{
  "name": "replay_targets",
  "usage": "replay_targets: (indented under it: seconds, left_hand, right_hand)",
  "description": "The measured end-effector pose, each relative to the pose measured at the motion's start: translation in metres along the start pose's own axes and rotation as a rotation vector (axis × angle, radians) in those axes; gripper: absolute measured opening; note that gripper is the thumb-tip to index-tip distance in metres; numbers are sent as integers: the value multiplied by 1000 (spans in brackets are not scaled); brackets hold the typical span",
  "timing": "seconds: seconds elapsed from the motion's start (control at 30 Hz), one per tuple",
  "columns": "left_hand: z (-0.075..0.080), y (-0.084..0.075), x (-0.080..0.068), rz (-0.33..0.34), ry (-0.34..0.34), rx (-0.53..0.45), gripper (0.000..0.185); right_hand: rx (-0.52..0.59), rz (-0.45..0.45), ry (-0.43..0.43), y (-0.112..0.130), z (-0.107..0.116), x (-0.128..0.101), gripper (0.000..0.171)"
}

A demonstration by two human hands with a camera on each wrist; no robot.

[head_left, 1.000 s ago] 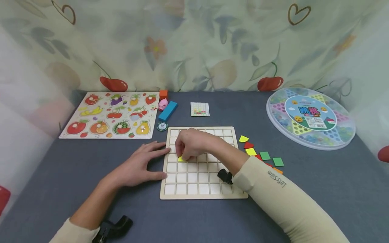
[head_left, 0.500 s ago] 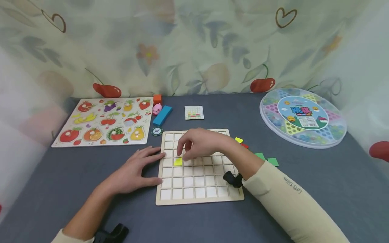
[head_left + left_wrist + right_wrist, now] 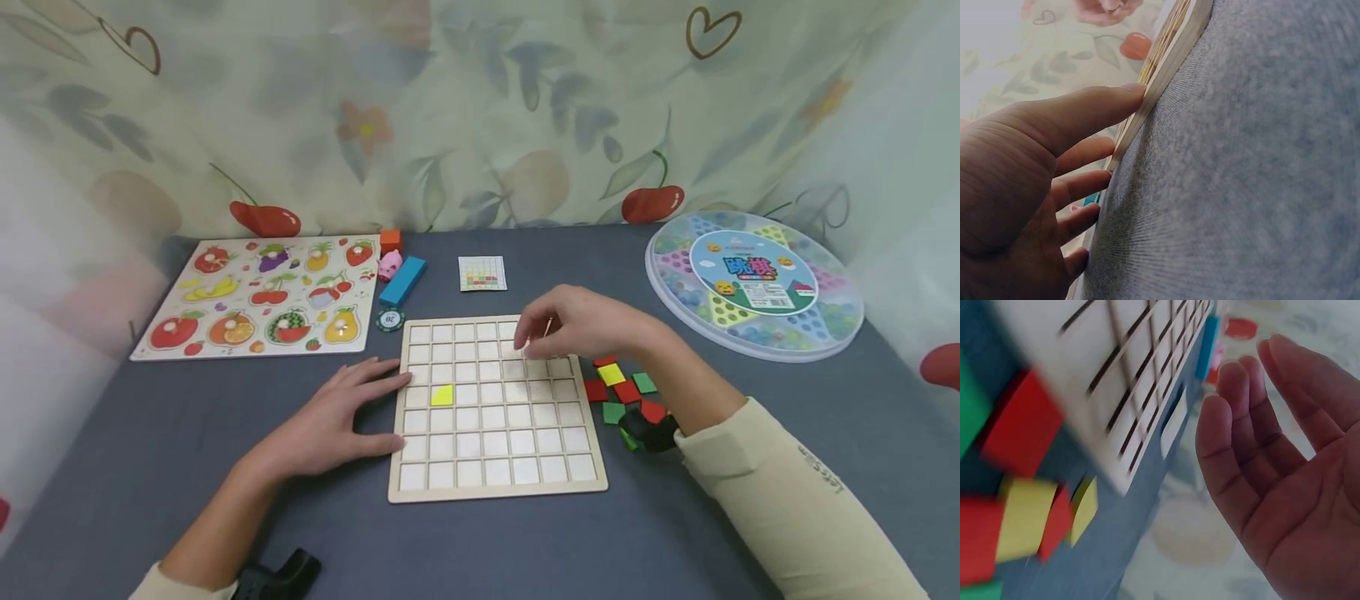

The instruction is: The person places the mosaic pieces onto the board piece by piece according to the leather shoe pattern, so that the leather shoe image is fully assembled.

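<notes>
A wooden grid board (image 3: 498, 497) with white squares lies on the dark cloth. One yellow tile (image 3: 442, 395) sits in a square toward its left side. Against the board's left edge rests my left hand (image 3: 330, 421), thumb and index fingertip touching the rim, fingers spread. The left wrist view shows the thumb (image 3: 1094, 106) on that wooden edge. My right hand (image 3: 588, 321) is over the board's far right corner. Seen from the right wrist, its palm (image 3: 1310, 494) holds nothing and the fingers are loosely bent. Part of the board is hidden behind this hand.
Loose red, green and yellow tiles (image 3: 611, 374) lie right of the board. Behind it are a small pattern card (image 3: 483, 273), a blue block (image 3: 402, 281), a pink pig figure (image 3: 390, 264) and a chip (image 3: 390, 320). A fruit puzzle (image 3: 255, 296) lies left, a round game box (image 3: 753, 283) right.
The right hand has let go of the yellow tile, now left in its square, and has moved right across the board. The left hand stays at the board's edge.
</notes>
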State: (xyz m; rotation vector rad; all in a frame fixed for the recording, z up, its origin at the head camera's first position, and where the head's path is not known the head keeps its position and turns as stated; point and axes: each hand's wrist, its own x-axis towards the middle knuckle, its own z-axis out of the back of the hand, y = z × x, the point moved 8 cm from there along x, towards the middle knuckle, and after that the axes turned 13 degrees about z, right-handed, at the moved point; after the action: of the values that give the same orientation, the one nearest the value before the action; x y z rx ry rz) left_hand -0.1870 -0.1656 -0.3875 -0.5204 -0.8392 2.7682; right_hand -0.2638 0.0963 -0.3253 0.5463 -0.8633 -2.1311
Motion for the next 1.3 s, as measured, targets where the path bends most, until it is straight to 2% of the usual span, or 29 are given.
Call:
replay_targets:
  seconds: [0.2,0.4,0.73,0.83,1.03,1.3]
  left_hand:
    - [-1,1,1,7,4,-7,79]
    - [0,1,2,11,5,-3,79]
    - [0,0,2,-7,3,-6,78]
    - [-1,1,1,-3,1,-5,78]
    - [-1,2,1,-5,-7,-8,77]
    - [-1,1,1,2,-5,-22,77]
  right_hand:
    - [-75,-74,-62,-27,17,-20,12]
    - [-215,-153,-89,-43,28,-28,14]
    - [-314,-271,-65,-67,27,-35,20]
    - [-320,-283,-67,-71,25,-35,20]
    - [-292,-251,-92,-74,22,-35,15]
    - [-179,-218,-216,-75,31,-37,8]
